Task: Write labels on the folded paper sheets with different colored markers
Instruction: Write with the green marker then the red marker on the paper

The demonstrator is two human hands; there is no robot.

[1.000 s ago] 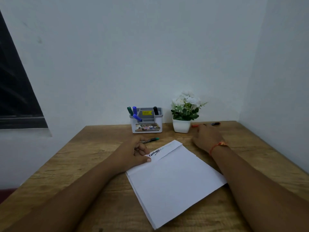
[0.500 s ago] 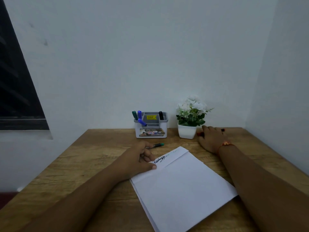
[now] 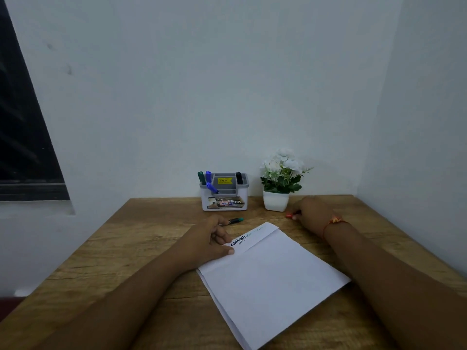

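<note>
- Here's the stack of folded paper sheets (image 3: 273,281), lying askew on the table (image 3: 121,248). It runs from the middle out toward the near edge, with its folded flap turned to the far edge.
- One label is down: dark handwriting (image 3: 238,240) sits at the left end of the flap. A fainter, paler scrawl runs further along it, too small to read.
- So by my reckoning the job is partly done. The right end of the flap is bare, and the sheets underneath are hidden, so I can't tell how many lack a label.
- The left hand (image 3: 212,241) is palm down at the flap's left end, thumb laid straight along the paper and fingers pressing beside the writing. It grips nothing, it just pins the stack.
- The right hand (image 3: 312,210) is out toward the far right corner, just beside the white flower pot (image 3: 276,202). Its knuckles are up and its fingers curl round a red marker (image 3: 290,215), whose red end pokes out on the left.
- That hand sits low on the table, and the marker looks barely lifted, if at all.
- A green-tipped pen (image 3: 235,220) lies loose on the table just beyond the left hand.
- Back at the far edge, the holder (image 3: 225,198) has green, blue and black markers standing in it.
- My read: red is the next colour, bound for the blank stretch of the flap.
</note>
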